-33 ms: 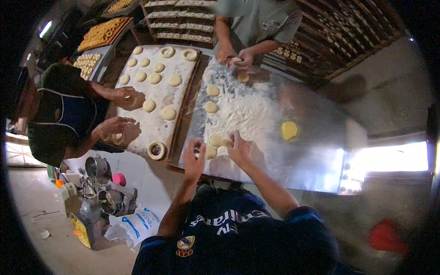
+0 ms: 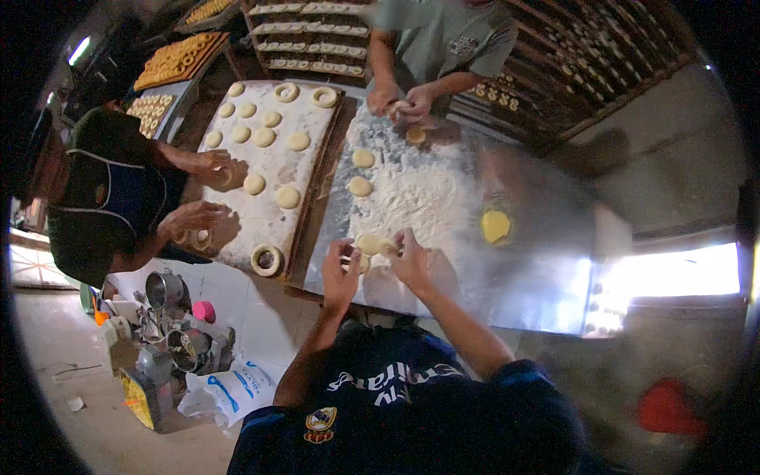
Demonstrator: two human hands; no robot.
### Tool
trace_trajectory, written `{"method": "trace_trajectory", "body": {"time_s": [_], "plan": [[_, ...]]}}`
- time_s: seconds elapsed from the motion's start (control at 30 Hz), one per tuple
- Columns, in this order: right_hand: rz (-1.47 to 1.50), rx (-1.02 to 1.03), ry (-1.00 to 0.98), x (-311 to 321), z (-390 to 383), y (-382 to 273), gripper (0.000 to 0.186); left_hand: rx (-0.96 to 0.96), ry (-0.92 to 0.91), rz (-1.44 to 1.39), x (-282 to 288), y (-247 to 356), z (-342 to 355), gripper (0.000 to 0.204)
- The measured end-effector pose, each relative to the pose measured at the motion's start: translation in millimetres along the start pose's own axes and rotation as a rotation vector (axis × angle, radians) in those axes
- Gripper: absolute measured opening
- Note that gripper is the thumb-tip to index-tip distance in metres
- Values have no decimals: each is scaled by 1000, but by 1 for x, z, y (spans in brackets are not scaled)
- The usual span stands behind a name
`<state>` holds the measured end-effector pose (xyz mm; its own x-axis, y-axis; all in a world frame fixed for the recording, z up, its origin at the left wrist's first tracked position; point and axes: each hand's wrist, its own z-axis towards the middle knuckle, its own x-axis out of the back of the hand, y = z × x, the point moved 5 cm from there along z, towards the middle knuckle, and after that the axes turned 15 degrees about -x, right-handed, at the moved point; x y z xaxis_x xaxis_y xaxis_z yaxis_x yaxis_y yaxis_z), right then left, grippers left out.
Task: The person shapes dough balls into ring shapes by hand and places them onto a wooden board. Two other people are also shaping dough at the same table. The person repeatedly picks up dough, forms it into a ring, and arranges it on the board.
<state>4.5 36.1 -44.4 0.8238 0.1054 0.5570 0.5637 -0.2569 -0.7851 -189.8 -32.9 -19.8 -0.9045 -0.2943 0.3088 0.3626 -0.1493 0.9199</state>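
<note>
At the near edge of the floured metal table, my right hand pinches the right end of a pale, flattened dough piece. My left hand is at that piece's left end, its fingers curved and apart; whether they touch it is hard to see. Just below lies another dough piece, partly covered. Two round dough pieces rest farther up on the flour. Across the table, a person's hands hold a piece of dough, with one more round beneath them.
At left, a person's hands work over a floured board bearing dough rounds and rings. A yellow lump sits right on the metal table. Racks of trays stand behind; metal pots and a white sack occupy the floor.
My left hand has come closer to the dough piece under my right hand. The hands across the table have shifted slightly with their dough. The whole view has moved a little.
</note>
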Motion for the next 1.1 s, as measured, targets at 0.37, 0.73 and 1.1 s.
{"method": "trace_trajectory", "body": {"time_s": [0.37,0.73,1.1], "plan": [[270,-33,40,113,0,28,30,-222,-33,-261,-155,46,4,36],[1147,-299,-518,142,9,40,35,154,-11,-1434,-198,86,4,35],[1152,-332,-302,123,-31,27,47,99,247,-488,-164,63,13,46]]}}
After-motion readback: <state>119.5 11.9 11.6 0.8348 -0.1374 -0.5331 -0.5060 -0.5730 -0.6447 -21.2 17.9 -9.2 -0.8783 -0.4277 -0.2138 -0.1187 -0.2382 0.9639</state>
